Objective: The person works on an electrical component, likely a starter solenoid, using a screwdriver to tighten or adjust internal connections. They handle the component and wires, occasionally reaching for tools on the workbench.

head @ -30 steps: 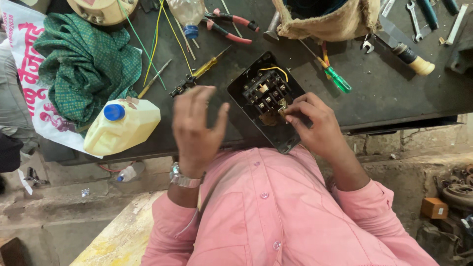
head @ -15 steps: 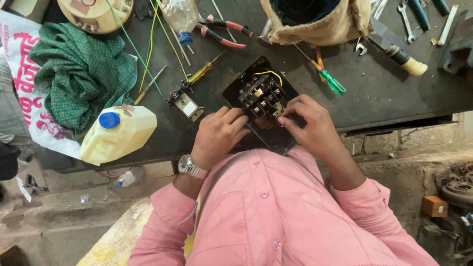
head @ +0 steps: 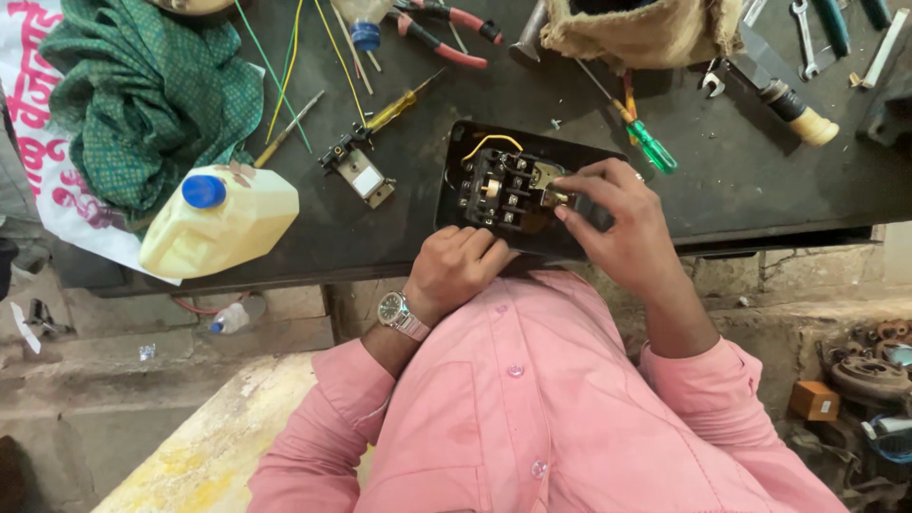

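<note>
A black electrical switch box (head: 475, 142) lies open on the dark workbench, showing a black contact block (head: 499, 190) with a yellow wire looped at its top. My left hand (head: 461, 271) grips the box's near edge; a wristwatch is on that wrist. My right hand (head: 608, 214) pinches a small brass part at the right side of the contact block. A small metal switch part (head: 361, 171) lies on the bench left of the box.
A cream plastic jug with a blue cap (head: 218, 223) and a green cloth (head: 152, 100) lie at left. Screwdrivers (head: 651, 142), red pliers (head: 442, 28), spanners (head: 803, 38), loose wires and a burlap bag (head: 646, 33) crowd the back. The bench edge (head: 788, 237) runs just beyond my body.
My left hand dropped from above the bench to grip the box's near edge. My right hand stayed on the contact block. The view shifted a little.
</note>
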